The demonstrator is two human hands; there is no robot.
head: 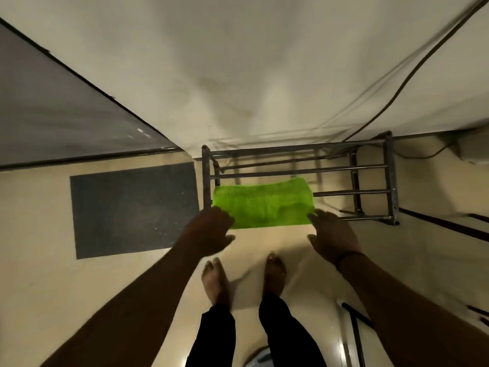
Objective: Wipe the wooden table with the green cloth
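A bright green cloth (262,203) hangs over the bars of a metal drying rack (370,193) that stands against the wall. My left hand (209,231) is at the cloth's near left corner, with its fingers on the edge. My right hand (332,234) is at the near right corner, fingers touching the cloth's edge. Whether either hand pinches the cloth is hard to tell. No wooden table is in view.
A dark grey mat (135,210) lies on the cream floor to the left of the rack. A glass door (53,123) is at the far left. A cable (412,72) runs down the wall to the right. My bare feet (217,282) stand below the hands.
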